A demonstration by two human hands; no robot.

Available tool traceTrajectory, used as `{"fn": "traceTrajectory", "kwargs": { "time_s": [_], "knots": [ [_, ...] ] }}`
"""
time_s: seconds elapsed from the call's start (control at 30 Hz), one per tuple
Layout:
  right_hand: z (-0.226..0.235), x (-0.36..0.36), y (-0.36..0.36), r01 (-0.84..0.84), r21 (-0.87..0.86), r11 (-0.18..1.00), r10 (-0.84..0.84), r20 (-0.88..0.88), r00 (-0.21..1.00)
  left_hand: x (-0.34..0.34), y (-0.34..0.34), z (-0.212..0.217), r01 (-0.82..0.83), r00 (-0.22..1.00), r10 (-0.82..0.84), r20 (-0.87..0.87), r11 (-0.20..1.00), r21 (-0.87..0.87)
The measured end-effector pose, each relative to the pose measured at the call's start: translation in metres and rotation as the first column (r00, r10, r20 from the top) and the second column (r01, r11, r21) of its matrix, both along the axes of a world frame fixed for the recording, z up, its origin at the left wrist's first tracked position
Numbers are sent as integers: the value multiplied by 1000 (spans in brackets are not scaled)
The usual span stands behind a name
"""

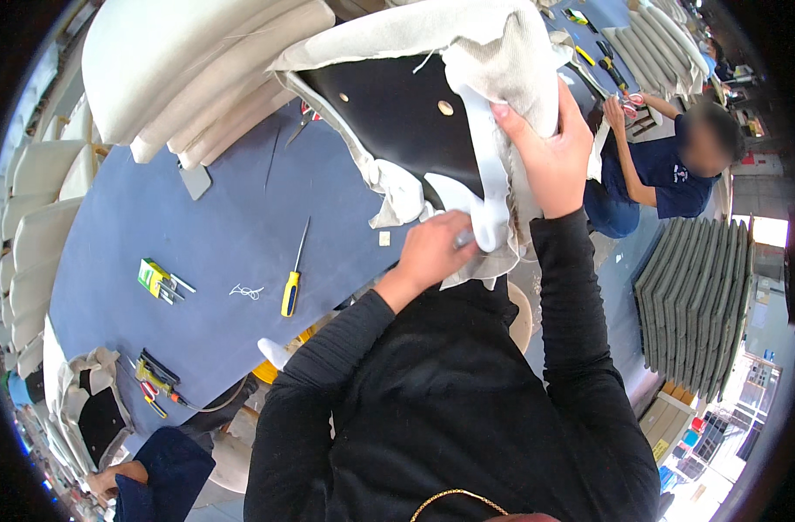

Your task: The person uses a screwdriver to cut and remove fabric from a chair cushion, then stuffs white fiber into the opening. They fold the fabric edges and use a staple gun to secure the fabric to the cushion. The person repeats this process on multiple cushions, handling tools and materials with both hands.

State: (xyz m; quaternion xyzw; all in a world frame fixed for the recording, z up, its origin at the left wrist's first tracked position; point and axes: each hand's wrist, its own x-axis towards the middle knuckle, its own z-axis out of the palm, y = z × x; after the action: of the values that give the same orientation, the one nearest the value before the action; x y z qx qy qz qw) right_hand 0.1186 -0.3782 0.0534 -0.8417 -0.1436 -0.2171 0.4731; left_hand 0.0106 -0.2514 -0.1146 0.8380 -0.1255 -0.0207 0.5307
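Observation:
A chair cushion panel with a black board back (397, 113) is tilted up in front of me, and a beige fabric cover (506, 74) wraps round its edges. My right hand (561, 152) grips its right edge, thumb on the fabric and fingers behind. At the lower corner my left hand (432, 250) is closed on the loose white lining (484, 222) of the cover; something small and greyish shows at its fingertips, too blurred to name. Two round holes show in the board. The cover's left edge hangs loose over the blue table (215, 235).
A yellow-handled screwdriver (290, 291), white thread (246, 291), a green staple box (154, 277) and a staple gun (158, 372) lie on the table. Beige cushions (197, 70) are stacked at the far left. A co-worker (667, 165) with scissors works at right, beside stacked grey panels (693, 304).

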Motion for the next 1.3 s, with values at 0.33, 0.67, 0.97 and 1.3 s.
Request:
{"fn": "traceTrajectory", "kwargs": {
  "time_s": [0.33, 0.67, 0.97, 1.3],
  "knots": [
    [-2, 27, 13, -23, -55, 998, 21, -37, 999, -3, -16, -47, 190, 946, -199, -256, 980, -58],
    [-2, 0, 34, 54, -287, 957, -41, 49, 998, 16, -36, -48, 175, 947, -200, -252, 978, -116],
    [-6, -31, 40, -54, -349, 936, 107, 133, 985, 20, -36, -57, 84, 696, -509, -506, 758, -647],
    [9, -27, 44, 26, -71, 997, -22, 56, 998, -32, 62, -54, 264, 495, -771, -402, 573, -776]
  ]
}}
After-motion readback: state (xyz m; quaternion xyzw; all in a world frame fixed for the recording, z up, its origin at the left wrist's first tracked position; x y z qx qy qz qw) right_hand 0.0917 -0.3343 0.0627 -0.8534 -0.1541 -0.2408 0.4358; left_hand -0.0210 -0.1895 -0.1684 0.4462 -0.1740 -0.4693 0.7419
